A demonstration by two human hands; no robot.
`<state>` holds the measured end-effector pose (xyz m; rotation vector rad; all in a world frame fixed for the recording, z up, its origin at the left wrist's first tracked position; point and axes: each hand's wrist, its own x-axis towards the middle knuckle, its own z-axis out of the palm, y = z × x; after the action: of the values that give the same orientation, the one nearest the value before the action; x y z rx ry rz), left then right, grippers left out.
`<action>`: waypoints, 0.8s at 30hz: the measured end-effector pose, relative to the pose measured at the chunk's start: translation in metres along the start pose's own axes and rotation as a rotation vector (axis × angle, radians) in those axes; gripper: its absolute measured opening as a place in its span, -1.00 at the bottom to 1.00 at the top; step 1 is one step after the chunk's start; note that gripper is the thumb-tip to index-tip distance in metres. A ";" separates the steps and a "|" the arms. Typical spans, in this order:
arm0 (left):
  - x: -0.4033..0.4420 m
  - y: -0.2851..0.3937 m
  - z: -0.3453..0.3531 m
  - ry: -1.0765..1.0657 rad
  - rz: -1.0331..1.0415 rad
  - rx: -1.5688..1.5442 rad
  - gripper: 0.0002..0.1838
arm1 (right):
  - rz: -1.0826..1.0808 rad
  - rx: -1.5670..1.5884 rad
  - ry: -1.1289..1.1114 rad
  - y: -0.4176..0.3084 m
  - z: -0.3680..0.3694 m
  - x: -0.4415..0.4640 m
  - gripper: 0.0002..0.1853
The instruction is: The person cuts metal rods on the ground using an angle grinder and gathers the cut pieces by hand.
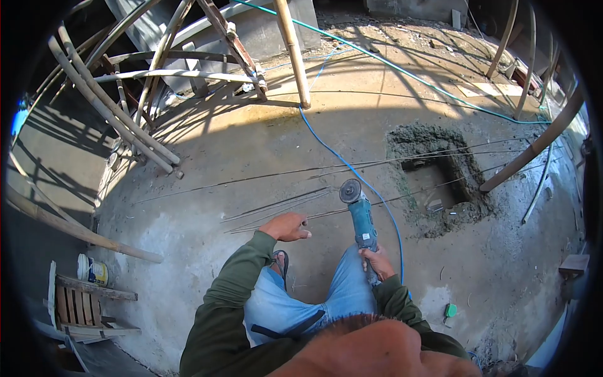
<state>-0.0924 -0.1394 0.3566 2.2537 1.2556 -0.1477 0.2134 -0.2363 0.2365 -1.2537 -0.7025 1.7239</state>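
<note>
My right hand (379,262) is wrapped round the rear handle of a teal angle grinder (362,221). The grinder points away from me, and its round disc (350,190) is at the far end, above the floor. My left hand (287,227) hovers over the near ends of several thin steel rods (276,204), thumb apart from the bent fingers, with nothing visible in it. Longer thin rods (251,183) run across the concrete floor towards the right. Part of the left fingers is turned out of sight.
A blue cord (381,196) curves past the grinder's right side. To the right is a square pit (440,179) with wet, rough edges. Bamboo poles (292,53) stand around. A bucket (93,269) and wooden frame (78,305) lie left; a green object (450,310) is near right.
</note>
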 end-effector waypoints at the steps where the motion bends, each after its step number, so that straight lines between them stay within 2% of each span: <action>1: 0.000 0.001 -0.003 -0.014 -0.020 -0.013 -0.44 | -0.011 0.001 -0.010 0.001 0.000 0.002 -0.67; 7: -0.007 -0.006 -0.026 -0.087 -0.104 -0.131 -0.43 | 0.020 0.022 0.017 -0.002 0.001 -0.005 -0.67; 12: -0.026 -0.034 -0.045 -0.041 -0.198 -0.225 -0.44 | -0.004 0.040 0.039 0.001 -0.015 -0.007 -0.65; 14: -0.033 -0.044 -0.048 0.026 -0.184 -0.235 -0.46 | -0.016 -0.064 0.096 -0.009 -0.029 -0.012 -0.62; 17: -0.040 -0.056 -0.049 -0.061 -0.258 -0.185 -0.52 | -0.017 -0.109 0.143 -0.013 -0.055 -0.014 -0.60; 20: -0.030 -0.108 -0.005 -0.055 -0.258 -0.143 -0.57 | 0.005 -0.197 0.187 -0.008 -0.080 -0.008 -0.58; 22: -0.009 -0.130 0.035 -0.056 -0.186 -0.105 -0.60 | 0.013 -0.266 0.231 -0.006 -0.087 0.001 -0.57; 23: 0.007 -0.150 0.069 0.007 -0.133 -0.050 -0.63 | 0.022 -0.279 0.196 -0.005 -0.092 0.009 -0.57; 24: 0.020 -0.159 0.102 0.080 -0.114 -0.135 -0.62 | 0.006 -0.320 0.213 -0.001 -0.097 0.013 -0.58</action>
<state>-0.1934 -0.1110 0.1983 2.0924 1.3932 -0.0142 0.3034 -0.2289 0.1992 -1.6321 -0.8696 1.4919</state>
